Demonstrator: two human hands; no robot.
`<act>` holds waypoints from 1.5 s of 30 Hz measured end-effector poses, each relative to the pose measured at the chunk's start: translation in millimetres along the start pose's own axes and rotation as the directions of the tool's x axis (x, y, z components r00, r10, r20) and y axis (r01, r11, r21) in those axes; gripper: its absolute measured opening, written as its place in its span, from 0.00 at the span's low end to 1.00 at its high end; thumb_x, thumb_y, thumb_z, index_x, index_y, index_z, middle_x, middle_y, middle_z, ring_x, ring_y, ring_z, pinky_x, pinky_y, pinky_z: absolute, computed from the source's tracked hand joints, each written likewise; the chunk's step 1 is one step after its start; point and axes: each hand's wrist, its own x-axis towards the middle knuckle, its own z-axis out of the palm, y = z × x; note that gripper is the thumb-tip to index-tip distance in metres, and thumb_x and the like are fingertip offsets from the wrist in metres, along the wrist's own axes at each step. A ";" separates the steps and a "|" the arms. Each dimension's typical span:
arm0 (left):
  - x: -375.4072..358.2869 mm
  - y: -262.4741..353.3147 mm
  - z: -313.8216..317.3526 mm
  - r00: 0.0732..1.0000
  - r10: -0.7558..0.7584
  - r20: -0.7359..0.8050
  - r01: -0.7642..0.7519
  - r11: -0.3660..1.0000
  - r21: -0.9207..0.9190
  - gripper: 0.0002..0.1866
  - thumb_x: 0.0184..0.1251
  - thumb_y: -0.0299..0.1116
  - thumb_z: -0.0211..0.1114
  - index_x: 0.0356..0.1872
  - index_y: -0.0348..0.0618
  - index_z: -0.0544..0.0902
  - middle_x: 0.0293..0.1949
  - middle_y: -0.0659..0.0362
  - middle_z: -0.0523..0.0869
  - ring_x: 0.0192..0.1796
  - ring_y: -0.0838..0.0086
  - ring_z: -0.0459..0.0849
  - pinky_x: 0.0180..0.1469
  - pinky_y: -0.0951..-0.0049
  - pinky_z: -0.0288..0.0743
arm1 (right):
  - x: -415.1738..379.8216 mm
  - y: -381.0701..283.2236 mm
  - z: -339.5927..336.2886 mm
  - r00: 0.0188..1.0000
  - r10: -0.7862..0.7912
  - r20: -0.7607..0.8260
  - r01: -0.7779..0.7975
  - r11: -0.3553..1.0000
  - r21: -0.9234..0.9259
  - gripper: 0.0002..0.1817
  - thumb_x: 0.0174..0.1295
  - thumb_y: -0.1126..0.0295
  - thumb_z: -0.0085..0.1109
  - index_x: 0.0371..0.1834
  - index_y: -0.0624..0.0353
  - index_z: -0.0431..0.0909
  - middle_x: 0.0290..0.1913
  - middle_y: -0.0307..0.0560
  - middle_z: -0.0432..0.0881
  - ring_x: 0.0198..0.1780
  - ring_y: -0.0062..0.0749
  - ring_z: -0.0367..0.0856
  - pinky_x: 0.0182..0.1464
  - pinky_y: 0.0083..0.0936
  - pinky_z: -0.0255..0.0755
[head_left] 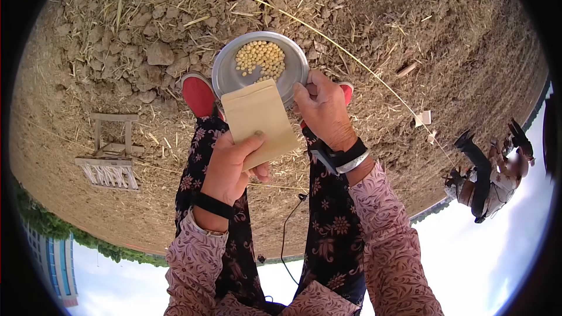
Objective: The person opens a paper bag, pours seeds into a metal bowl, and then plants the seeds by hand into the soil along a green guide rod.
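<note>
A round metal bowl [220, 73] holds a heap of pale yellow beans [260, 58]. My left hand [231, 161] grips a tan paper packet [260, 123], thumb on its face, and the packet's top end overlaps the bowl's near rim. On the right side of the bowl, my right hand [325, 108] has its fingers curled around the rim. Whether any beans are inside the packet cannot be seen.
Dry, cloddy soil with straw surrounds my red shoes [198, 95]. A string [328, 38] crosses the ground diagonally. At the left stands a small wooden stool [109, 172]. Another person [492, 178] is at the far right. A thin black cable [284, 234] hangs between my legs.
</note>
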 end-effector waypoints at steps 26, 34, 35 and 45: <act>4.5 34.1 -40.1 0.907 0.407 -0.108 -0.395 0.911 0.116 0.11 0.69 0.26 0.55 0.48 0.31 0.75 0.38 0.51 0.85 0.32 0.68 0.87 0.28 0.69 0.85 | -2.1 18.7 -3.7 0.992 0.057 0.109 -0.050 0.997 -0.062 0.09 0.57 0.70 0.60 0.33 0.66 0.74 0.23 0.57 0.79 0.25 0.50 0.81 0.30 0.37 0.74; 3.8 38.6 -50.2 0.870 0.467 -0.158 -0.466 0.884 0.043 0.14 0.68 0.25 0.53 0.52 0.32 0.76 0.43 0.47 0.85 0.33 0.66 0.88 0.32 0.69 0.87 | -2.8 -8.9 -23.2 0.987 0.154 0.052 -0.155 0.988 0.012 0.09 0.62 0.71 0.58 0.35 0.68 0.75 0.23 0.47 0.81 0.23 0.24 0.80 0.25 0.24 0.74; 2.7 39.2 -48.4 0.876 0.447 -0.179 -0.444 0.894 0.060 0.14 0.68 0.24 0.52 0.52 0.32 0.76 0.44 0.46 0.84 0.33 0.66 0.88 0.33 0.69 0.87 | -3.2 -17.9 -28.5 0.987 0.154 0.054 -0.154 0.988 0.010 0.09 0.62 0.71 0.58 0.35 0.68 0.75 0.23 0.47 0.81 0.23 0.24 0.80 0.25 0.24 0.74; 9.9 21.7 -65.7 0.930 0.284 -0.232 -0.224 0.940 0.256 0.19 0.74 0.34 0.51 0.61 0.37 0.70 0.55 0.51 0.79 0.54 0.65 0.82 0.54 0.66 0.81 | -35.4 -83.8 -30.6 0.960 0.153 0.234 -0.192 0.970 0.151 0.08 0.65 0.74 0.54 0.39 0.71 0.75 0.23 0.43 0.80 0.23 0.18 0.77 0.26 0.19 0.72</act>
